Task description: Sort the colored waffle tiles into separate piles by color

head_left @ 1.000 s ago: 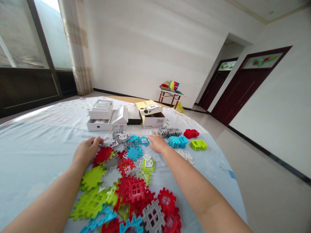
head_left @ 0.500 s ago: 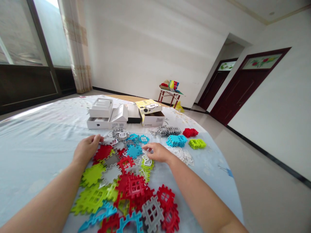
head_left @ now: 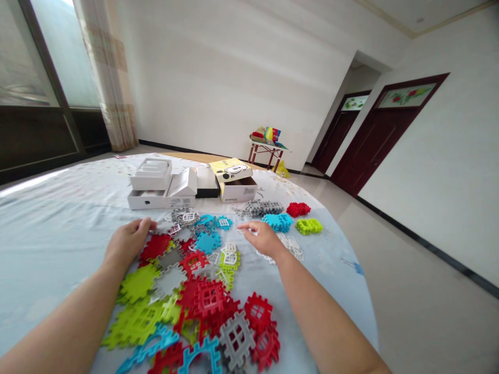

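Observation:
A pile of notched plastic building pieces lies in front of me, with red [head_left: 210, 297], green [head_left: 138, 283], grey [head_left: 237, 338] and blue pieces [head_left: 208, 242] mixed together. My left hand [head_left: 128, 240] rests at the pile's left edge, beside a red piece [head_left: 156, 246]; its fingers are curled together, and whatever they may hold is hidden. To the right of the pile, my right hand [head_left: 262, 239] pinches a small white piece [head_left: 240, 230], barely showing at the fingertips. Partly behind that hand lie white window pieces [head_left: 291, 246], spread flat on the cloth.
Sorted stacks stand at the right: grey [head_left: 265, 208], blue [head_left: 277, 222], red [head_left: 298, 209] and green [head_left: 309, 226]. Behind the pile are white boxes [head_left: 148, 200] and a yellow-lidded box [head_left: 238, 192]. The round table's edge curves along the right side.
My right hand has moved away from the loose pieces toward the sorted stacks, uncovering white and green pieces. My left hand stays beside the pile. The whole view has shifted slightly.

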The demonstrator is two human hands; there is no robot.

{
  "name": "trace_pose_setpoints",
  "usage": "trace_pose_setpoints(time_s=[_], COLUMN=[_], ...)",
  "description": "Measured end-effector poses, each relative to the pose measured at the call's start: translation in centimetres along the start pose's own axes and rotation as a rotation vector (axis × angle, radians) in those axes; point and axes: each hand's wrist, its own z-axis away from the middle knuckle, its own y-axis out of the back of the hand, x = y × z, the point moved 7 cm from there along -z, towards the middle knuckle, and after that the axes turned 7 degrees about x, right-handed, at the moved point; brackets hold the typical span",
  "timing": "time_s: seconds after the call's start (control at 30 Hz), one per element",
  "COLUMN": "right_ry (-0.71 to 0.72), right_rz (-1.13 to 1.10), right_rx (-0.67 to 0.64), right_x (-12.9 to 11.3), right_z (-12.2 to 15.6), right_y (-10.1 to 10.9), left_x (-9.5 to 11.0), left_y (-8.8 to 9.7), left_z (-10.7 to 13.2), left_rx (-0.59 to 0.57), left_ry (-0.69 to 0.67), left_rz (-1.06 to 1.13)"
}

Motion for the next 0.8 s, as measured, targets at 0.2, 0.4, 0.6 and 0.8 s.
trace_pose_setpoints(time_s=[0.2, 0.4, 0.6, 0.8], right_ry=[-0.121, -0.006, 0.155, 0.205], right_rz=[0.225, 0.218, 0.208, 0.267], right_rx=[0.194, 0.104, -0.143, -0.212], right_x=[2.9, 1.7, -1.0, -0.7], right_z=[0.6, 0.9, 1.8, 2.1], right_y=[6.8, 4.1, -2.7, -4.6], left_x=[-0.3, 0.1, -0.1, -0.3], left_y=[-0.1, 0.2, 0.2, 0.0], left_z=[-0.2, 0.1, 0.0, -0.3], left_rx=[-0.002, 0.005, 0.023, 0.018], left_ry=[0.009, 0.002, -0.004, -0.003], left_rz=[-0.013, -0.033, -0.013, -0.017])
